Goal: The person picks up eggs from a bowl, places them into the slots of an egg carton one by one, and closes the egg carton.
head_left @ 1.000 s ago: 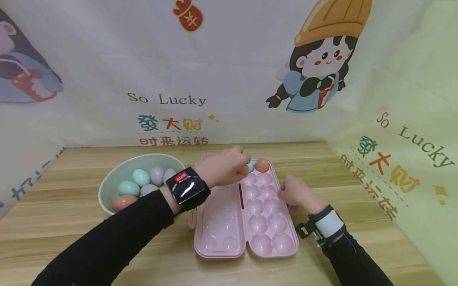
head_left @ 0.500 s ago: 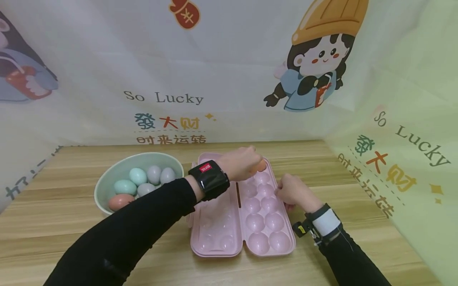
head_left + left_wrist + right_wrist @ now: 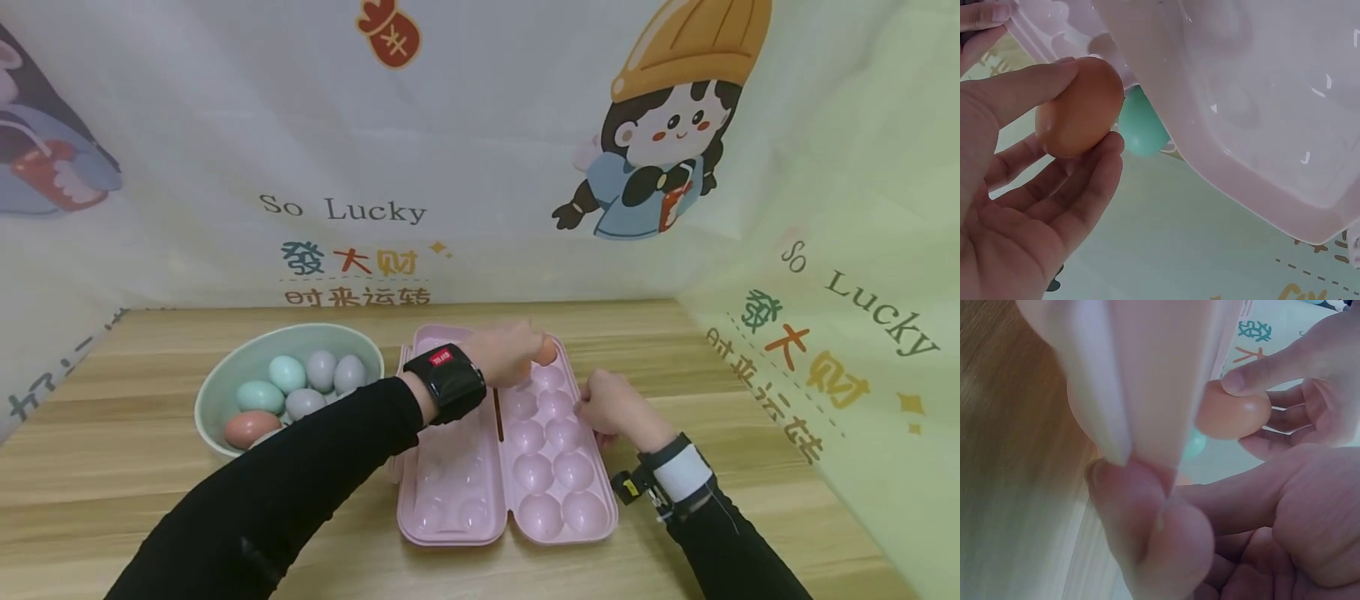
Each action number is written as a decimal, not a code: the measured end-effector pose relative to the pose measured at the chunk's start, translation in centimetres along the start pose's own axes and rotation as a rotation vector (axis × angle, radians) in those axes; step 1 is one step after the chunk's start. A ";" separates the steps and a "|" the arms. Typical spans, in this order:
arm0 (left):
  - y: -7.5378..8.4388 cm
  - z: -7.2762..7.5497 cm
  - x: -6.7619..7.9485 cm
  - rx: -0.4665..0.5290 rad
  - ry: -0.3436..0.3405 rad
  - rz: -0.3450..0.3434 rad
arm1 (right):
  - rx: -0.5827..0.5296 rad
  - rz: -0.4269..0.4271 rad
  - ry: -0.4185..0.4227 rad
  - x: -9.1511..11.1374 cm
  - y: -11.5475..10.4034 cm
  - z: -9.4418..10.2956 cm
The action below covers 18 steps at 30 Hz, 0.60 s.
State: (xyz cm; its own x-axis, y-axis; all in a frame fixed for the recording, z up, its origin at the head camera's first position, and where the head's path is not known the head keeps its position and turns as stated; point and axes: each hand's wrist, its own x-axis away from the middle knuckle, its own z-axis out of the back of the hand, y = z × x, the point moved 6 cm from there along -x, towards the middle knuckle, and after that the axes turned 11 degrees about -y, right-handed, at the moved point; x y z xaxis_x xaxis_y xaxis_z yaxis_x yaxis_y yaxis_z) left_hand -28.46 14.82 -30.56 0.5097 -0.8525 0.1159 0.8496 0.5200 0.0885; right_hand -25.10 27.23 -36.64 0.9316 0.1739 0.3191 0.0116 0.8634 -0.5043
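My left hand (image 3: 504, 353) reaches over the far end of an open pink egg carton (image 3: 509, 467). Between thumb and fingers it pinches a brown egg (image 3: 1082, 106), plain in the left wrist view. A mint-green egg (image 3: 1141, 125) sits close by at the carton, partly hidden behind its pink shell. My right hand (image 3: 618, 406) grips the carton's right edge; in the right wrist view thumb and fingertips (image 3: 1180, 537) pinch the pink rim. Rows of bare round cups (image 3: 539, 517) run down the near part of the right half. The far cups are mostly covered by my left hand.
Left of the carton stands a pale green bowl (image 3: 215, 429) holding several mint, grey and brown eggs (image 3: 251, 428). My left forearm crosses its front. A printed cloth (image 3: 495, 258) rises behind and beside the wooden table (image 3: 127, 500).
My left hand has moved right across the carton's far end with the brown egg, then lowered slightly. The right hand keeps its hold on the carton's edge.
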 end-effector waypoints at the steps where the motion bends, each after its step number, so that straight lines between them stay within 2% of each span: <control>1: 0.0 -0.2 -0.1 0.007 -0.010 0.010 | -0.001 0.002 0.000 0.0 0.0 0.0; 6: -0.1 -1.0 -0.9 -0.009 -0.040 0.047 | 0.002 0.016 0.015 0.2 0.1 -0.1; 14: -0.2 -2.4 -2.2 -0.175 -0.065 0.026 | -0.015 0.012 0.009 0.3 0.2 -0.2; 18: -0.6 -2.8 -2.4 -0.156 -0.057 0.027 | -0.010 0.015 0.011 0.2 0.0 -0.2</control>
State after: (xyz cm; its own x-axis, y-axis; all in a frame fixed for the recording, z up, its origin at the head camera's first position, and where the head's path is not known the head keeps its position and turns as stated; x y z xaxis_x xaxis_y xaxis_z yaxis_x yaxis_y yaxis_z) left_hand -29.80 16.40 -33.66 0.5274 -0.8319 0.1726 0.8490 0.5239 -0.0691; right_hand -24.82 27.17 -36.67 0.9358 0.1818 0.3022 0.0008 0.8558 -0.5173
